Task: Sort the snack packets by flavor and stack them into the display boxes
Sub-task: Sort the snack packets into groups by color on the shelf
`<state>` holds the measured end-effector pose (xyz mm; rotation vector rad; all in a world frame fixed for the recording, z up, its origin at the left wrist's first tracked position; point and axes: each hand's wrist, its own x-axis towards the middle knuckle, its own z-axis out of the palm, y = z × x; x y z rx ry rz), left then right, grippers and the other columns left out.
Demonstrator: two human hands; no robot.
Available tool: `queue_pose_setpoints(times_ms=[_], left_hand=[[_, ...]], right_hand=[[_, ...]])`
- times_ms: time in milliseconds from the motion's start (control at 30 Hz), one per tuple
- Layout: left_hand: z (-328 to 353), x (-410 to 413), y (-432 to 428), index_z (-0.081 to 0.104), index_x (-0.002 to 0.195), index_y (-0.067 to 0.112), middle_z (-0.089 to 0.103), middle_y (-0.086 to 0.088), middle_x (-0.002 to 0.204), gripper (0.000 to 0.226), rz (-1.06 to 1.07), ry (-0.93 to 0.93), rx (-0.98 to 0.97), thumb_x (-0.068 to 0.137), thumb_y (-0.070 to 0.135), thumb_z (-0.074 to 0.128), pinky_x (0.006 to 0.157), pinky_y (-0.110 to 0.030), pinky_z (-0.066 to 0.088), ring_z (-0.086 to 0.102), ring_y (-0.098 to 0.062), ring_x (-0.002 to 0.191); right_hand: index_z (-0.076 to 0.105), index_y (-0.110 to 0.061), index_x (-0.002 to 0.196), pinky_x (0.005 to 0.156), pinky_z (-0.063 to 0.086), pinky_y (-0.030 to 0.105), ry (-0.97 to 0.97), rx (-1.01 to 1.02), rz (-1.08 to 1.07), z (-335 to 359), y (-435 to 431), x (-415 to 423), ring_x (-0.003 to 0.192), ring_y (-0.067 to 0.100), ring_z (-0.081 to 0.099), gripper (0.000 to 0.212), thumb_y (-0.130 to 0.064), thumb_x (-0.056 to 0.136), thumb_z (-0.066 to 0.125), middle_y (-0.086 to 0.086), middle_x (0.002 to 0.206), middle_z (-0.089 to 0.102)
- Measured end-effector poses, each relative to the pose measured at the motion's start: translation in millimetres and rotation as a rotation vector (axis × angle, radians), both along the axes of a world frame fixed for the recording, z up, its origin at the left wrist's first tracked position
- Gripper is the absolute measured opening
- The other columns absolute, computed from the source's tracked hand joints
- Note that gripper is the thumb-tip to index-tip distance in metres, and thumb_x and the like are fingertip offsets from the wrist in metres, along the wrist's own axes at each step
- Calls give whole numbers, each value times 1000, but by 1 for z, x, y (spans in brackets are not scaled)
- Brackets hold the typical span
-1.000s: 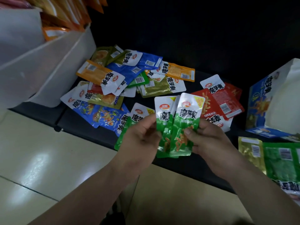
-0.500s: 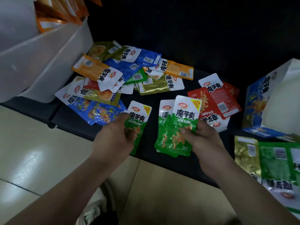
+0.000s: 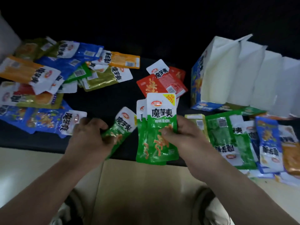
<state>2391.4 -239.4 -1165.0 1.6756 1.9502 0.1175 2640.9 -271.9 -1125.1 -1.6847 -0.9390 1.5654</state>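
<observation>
The open display box stood at the right rear of the black tabletop. It looked like a thin card carton that I judge would dent or slide if you pushed packets in hard, so steady it by a wall. The loose pile of mixed packets lay spread at the left, a second heap of green, blue and orange ones lay near the box's foot, and the red packets sat between them. Your right hand was clamped on the green stack at the table's near edge, thumb across the front and fingers behind. Your left hand had its fingers curled round the lower end of a single green packet, just beside that stack. These packets looked light, soft and glossy, so they would likely slip over one another and fan out. Pinch a stack across its middle rather than by the flat sealed top. You could not count the stack, since the front packet covered the rest. Whether the box held anything could not be made out, and its far end ran off the frame. The small print naming each flavour was too blurred to read, which left colour as your only guide.
</observation>
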Motion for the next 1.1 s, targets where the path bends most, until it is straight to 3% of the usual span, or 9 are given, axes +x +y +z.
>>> queue_pose_setpoints(times_ms=[133,300,433,500,600,800,900,1000,1100], left_hand=[[16,26,-6,51,100,32,58,17,88,34,9,-146,-32,86,26,80,72,-35,51,61,-10,82],[78,92,-15,56,116,41,75,16,94,43,17,-607,79,89,19,81,64,-18,58,72,1,83],[104,153,-14,58,119,39,77,17,95,39,-17,-775,-44,91,20,78,69,-21,60,75,0,83],[109,175,-13,62,123,32,78,12,92,35,-100,-749,-93,93,22,77,63,-14,56,74,0,79],[116,201,-15,63,115,30,75,16,85,25,-266,-620,-135,93,30,76,60,-18,56,72,1,71],[106,244,-35,59,106,34,72,10,90,22,-433,-365,-121,92,45,72,78,-43,60,70,-6,83],[101,265,-43,59,113,34,69,14,99,22,-382,-402,-147,94,43,69,84,-39,60,67,-2,90],[100,286,-59,59,104,31,71,12,86,17,-285,-506,-188,94,35,73,63,-20,55,68,6,73],[91,294,-88,56,95,32,70,17,83,21,-276,-547,-145,91,33,76,63,-28,55,66,5,69]], right_hand=[[56,-5,112,97,50,66,-38,-8,-94,8,-26,24,110,53,56,60,-52,78,70,35,117,53],[67,-18,115,102,49,67,-33,-37,-254,18,-41,56,111,43,65,36,-37,85,71,18,112,69],[70,-17,110,91,58,63,-8,20,-334,37,-48,84,101,38,72,15,-14,97,66,11,103,75],[72,-18,107,86,61,58,13,44,-390,47,-54,99,97,36,73,23,-2,98,59,10,100,77],[69,-20,103,83,62,58,12,63,-476,52,-63,113,93,40,71,19,-11,89,61,11,95,76],[58,-21,103,66,45,31,28,-23,-517,57,-78,133,75,19,56,12,-21,103,46,0,81,62],[60,-26,96,63,52,26,115,-61,-521,62,-85,152,79,5,67,18,-38,106,50,-15,80,69],[62,-30,104,84,63,41,-4,-85,-430,59,-92,173,91,13,73,9,-28,96,65,-8,97,75],[61,-31,111,85,63,51,-83,-183,-323,55,-105,192,96,26,73,30,-18,85,69,4,106,74]])
